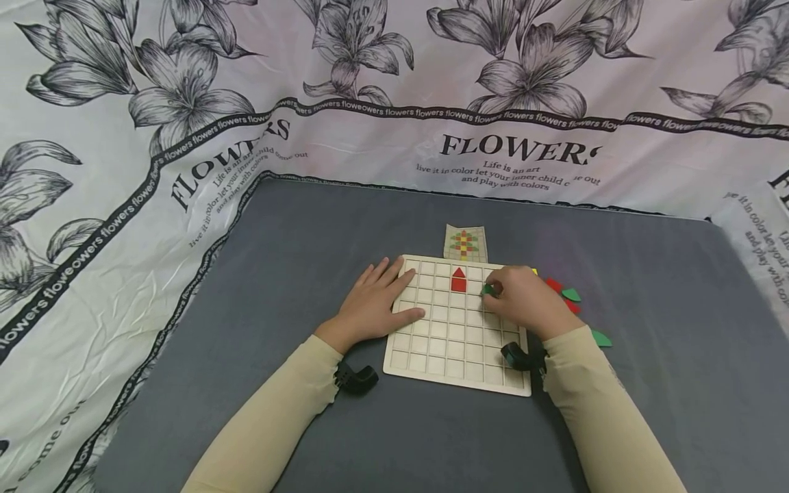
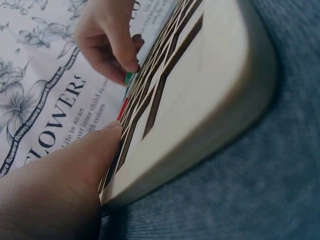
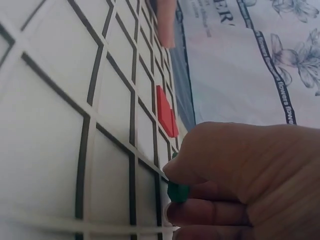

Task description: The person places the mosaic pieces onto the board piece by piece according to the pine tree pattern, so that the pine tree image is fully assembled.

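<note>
A pale wooden board (image 1: 444,342) with a grid of square recesses lies on the grey surface. Near its top edge sit a red square (image 1: 459,284) and, just above it, a red triangle (image 1: 459,272). My left hand (image 1: 372,305) rests with spread, straight fingers on the board's left side. At the upper right of the grid, my right hand (image 1: 524,298) pinches a small green tile (image 3: 178,192) between thumb and fingers, close over the board. Its full shape is hidden by the fingers.
Behind the board lies a pattern card (image 1: 465,236) with a coloured figure. Several loose tiles lie right of the board, among them a green piece (image 1: 571,295), a red piece (image 1: 572,307) and another green piece (image 1: 600,338). Flower-printed cloth (image 1: 370,147) borders the grey surface.
</note>
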A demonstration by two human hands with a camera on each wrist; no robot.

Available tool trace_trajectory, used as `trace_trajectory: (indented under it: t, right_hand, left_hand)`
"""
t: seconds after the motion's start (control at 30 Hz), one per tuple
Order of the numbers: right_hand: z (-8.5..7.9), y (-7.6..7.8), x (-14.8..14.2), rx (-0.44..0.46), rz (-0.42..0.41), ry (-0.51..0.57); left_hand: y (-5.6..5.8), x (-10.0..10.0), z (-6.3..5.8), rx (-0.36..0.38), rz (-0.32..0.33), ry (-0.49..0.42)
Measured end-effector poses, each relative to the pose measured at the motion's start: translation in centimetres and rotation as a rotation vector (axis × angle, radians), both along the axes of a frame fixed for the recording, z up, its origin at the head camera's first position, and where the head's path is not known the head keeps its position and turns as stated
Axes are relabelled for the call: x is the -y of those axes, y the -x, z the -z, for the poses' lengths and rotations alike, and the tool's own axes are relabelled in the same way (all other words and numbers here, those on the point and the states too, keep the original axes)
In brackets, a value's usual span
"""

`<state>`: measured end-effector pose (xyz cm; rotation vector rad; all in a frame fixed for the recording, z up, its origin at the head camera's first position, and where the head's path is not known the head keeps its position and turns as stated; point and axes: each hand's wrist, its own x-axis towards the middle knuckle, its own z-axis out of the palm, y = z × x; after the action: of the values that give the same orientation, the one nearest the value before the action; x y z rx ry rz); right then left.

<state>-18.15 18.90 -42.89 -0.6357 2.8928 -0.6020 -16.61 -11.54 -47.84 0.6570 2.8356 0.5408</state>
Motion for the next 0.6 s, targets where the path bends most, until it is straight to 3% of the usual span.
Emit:
trace_trajectory:
  t: [0.2, 0.6]
  right_hand:
    - [0.31, 0.57, 0.4, 0.006, 0.003, 0.001]
    - [0.36, 0.75, 0.87, -0.052, -0.09, -0.002]
  left_hand:
    - [0.03, -0.2, 0.07, 0.004, 0.006, 0.013]
    - [0.14, 0.01, 0.06, 0.001, 0.002, 0.008]
